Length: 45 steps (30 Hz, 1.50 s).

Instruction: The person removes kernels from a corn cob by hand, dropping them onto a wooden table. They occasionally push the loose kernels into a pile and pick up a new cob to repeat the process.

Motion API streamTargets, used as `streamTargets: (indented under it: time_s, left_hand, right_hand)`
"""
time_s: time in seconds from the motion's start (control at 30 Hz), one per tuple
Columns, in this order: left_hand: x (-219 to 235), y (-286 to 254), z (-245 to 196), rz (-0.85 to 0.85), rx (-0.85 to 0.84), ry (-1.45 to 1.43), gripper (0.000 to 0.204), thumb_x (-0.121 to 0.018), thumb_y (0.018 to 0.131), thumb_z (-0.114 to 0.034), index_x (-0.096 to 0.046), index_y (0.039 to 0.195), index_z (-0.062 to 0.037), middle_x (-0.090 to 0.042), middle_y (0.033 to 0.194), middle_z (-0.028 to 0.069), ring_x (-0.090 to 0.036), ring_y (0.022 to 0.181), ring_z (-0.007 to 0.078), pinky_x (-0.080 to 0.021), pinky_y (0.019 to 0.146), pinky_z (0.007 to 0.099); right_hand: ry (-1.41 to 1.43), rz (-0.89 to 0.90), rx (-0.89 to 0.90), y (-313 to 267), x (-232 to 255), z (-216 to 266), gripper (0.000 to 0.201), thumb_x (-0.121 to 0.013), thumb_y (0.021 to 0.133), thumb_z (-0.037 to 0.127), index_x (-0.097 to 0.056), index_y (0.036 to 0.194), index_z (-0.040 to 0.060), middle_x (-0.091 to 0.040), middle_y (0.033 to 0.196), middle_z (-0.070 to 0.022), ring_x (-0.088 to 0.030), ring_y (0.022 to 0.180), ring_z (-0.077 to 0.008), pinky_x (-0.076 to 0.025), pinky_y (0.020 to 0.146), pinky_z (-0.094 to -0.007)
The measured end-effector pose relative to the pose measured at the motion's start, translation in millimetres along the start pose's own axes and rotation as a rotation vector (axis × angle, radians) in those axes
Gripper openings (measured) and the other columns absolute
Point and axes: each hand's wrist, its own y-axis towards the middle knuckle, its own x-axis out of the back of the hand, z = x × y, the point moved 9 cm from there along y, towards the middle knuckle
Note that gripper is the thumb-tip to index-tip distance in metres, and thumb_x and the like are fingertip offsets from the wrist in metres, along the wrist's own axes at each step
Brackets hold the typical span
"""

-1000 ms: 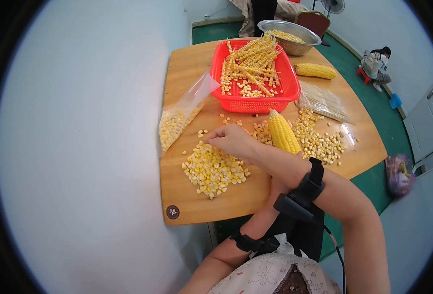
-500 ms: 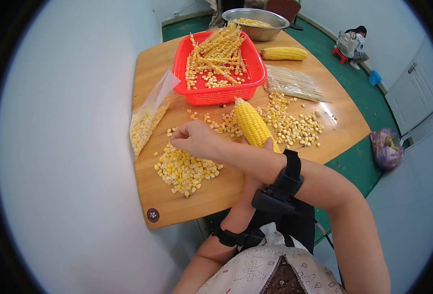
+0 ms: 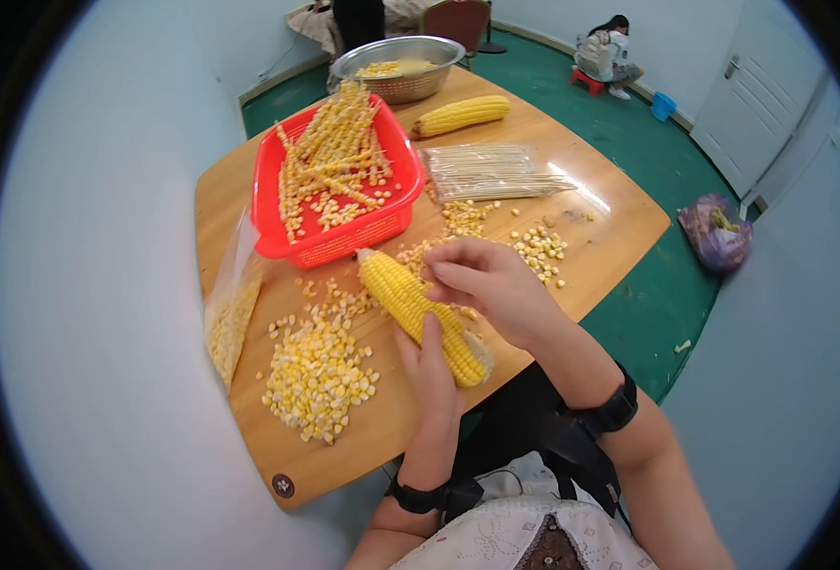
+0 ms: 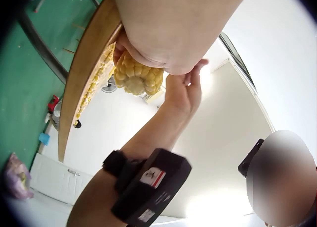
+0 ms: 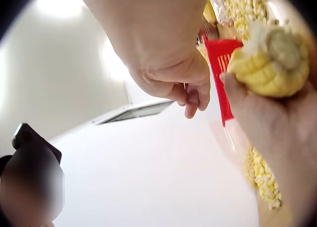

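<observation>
A yellow corn cob (image 3: 403, 293) is held aslant over the table (image 3: 396, 404) by my left hand (image 3: 429, 375), whose thumb lies along its near side. Its pale cut end (image 5: 285, 46) shows in the right wrist view. Just right of the cob is my right hand (image 3: 491, 285), fingers curled and thumb near the index finger; nothing shows between them. A heap of loose kernels (image 3: 320, 375) lies left of the left hand. More kernels (image 3: 538, 252) are scattered behind and right of the cob.
A red basket (image 3: 353, 233) holds kernel-threaded sticks. Around it are a plastic bag of kernels (image 3: 233, 328), a pack of thin sticks (image 3: 486, 171), a second cob (image 3: 462, 114) and a metal bowl (image 3: 405, 87). A wall (image 3: 106, 285) runs along the left; a person (image 3: 610, 52) sits far off.
My right hand has moved from above the kernel heap, across the left arm, to the cob's right side. The left hand still holds the cob. The head view has shifted right.
</observation>
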Motion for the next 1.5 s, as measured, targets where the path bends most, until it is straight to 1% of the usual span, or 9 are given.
streamTargets:
  time_s: [0.17,0.3,0.33,0.47,0.67,0.97,1.27,1.37,1.5]
  left_hand:
    - [-3,-3,-3,-0.005,0.022,-0.009,0.032,-0.043,0.087,-0.021,-0.035,0.113,-0.0044,-0.051,0.090,0.0091,-0.055,0.073,0.0181,-0.047,0.061,0.0298]
    - [-10,-6,-4,0.047,0.058,-0.025,0.032,-0.043,0.086,-0.021,-0.036,0.112,-0.0035,-0.051,0.092,0.0103,-0.054,0.075,0.0172,-0.047,0.064,0.0302]
    - [-13,-8,-6,0.057,0.062,-0.014,0.031,-0.043,0.086,-0.021,-0.037,0.111,-0.0033,-0.051,0.091,0.0101,-0.054,0.076,0.0167,-0.046,0.064,0.0299]
    - [-22,-11,-13,0.072,-0.012,0.051,0.029,-0.042,0.087,-0.022,-0.039,0.109,-0.0027,-0.051,0.090,0.0092,-0.052,0.077,0.0148,-0.045,0.066,0.0273]
    - [-24,-6,-8,0.109,-0.100,0.217,0.028,-0.043,0.088,-0.027,-0.042,0.101,-0.0016,-0.053,0.084,0.0090,-0.054,0.073,0.0153,-0.047,0.061,0.0260]
    - [-22,2,7,0.200,0.068,0.076,0.028,-0.042,0.087,-0.030,-0.043,0.100,-0.0048,-0.052,0.080,0.0079,-0.054,0.070,0.0148,-0.046,0.060,0.0266]
    - [-20,6,12,0.193,0.088,0.250,0.036,-0.043,0.085,-0.035,-0.045,0.102,-0.0029,-0.054,0.083,0.0108,-0.056,0.073,0.0182,-0.049,0.062,0.0298]
    - [-22,6,6,0.100,0.038,0.248,0.038,-0.044,0.085,-0.035,-0.045,0.104,-0.0026,-0.054,0.086,0.0108,-0.056,0.073,0.0186,-0.049,0.061,0.0301]
    - [-18,7,10,0.096,0.085,0.196,0.033,-0.046,0.086,-0.030,-0.042,0.105,-0.0025,-0.053,0.084,0.0078,-0.054,0.072,0.0152,-0.046,0.059,0.0275]
  right_hand:
    - [-0.241,-0.139,-0.068,-39,60,-42,0.026,-0.050,0.085,0.023,-0.054,0.097,0.0002,-0.055,0.081,-0.0016,-0.049,0.066,-0.0066,-0.041,0.062,-0.0184]
    - [-0.139,-0.119,-0.100,-45,63,-65,0.035,-0.046,0.086,0.029,-0.051,0.103,-0.0007,-0.053,0.084,-0.0008,-0.048,0.067,-0.0055,-0.040,0.061,-0.0182]
    - [-0.038,-0.115,-0.054,-42,60,-68,0.030,-0.050,0.085,0.029,-0.054,0.097,0.0019,-0.049,0.070,0.0014,-0.042,0.060,-0.0027,-0.035,0.053,-0.0159]
    - [-0.072,-0.033,0.088,-43,46,-55,0.033,-0.056,0.082,0.022,-0.051,0.105,-0.0009,-0.053,0.076,0.0001,-0.046,0.064,-0.0038,-0.039,0.055,-0.0176]
    - [-0.230,-0.055,0.203,-45,54,-59,0.028,-0.062,0.076,0.021,-0.059,0.092,-0.0023,-0.054,0.078,-0.0034,-0.048,0.068,-0.0069,-0.040,0.057,-0.0201]
    - [-0.313,-0.028,0.530,-42,58,-49,0.024,-0.057,0.079,0.019,-0.060,0.088,-0.0035,-0.053,0.069,-0.0083,-0.049,0.065,-0.0130,-0.040,0.060,-0.0252]
    - [0.185,-0.106,-0.040,-18,71,-89,0.031,-0.053,0.081,0.030,-0.056,0.072,0.0009,-0.052,0.062,-0.0031,-0.047,0.054,-0.0096,-0.037,0.048,-0.0244]
    - [-0.080,-0.019,0.014,-21,65,-73,0.034,-0.057,0.078,0.033,-0.056,0.072,-0.0005,-0.054,0.065,-0.0048,-0.049,0.056,-0.0090,-0.038,0.048,-0.0235]
    - [-0.130,-0.071,0.119,-28,62,-66,0.035,-0.062,0.075,0.031,-0.058,0.078,-0.0042,-0.058,0.070,-0.0084,-0.052,0.062,-0.0095,-0.042,0.053,-0.0231]
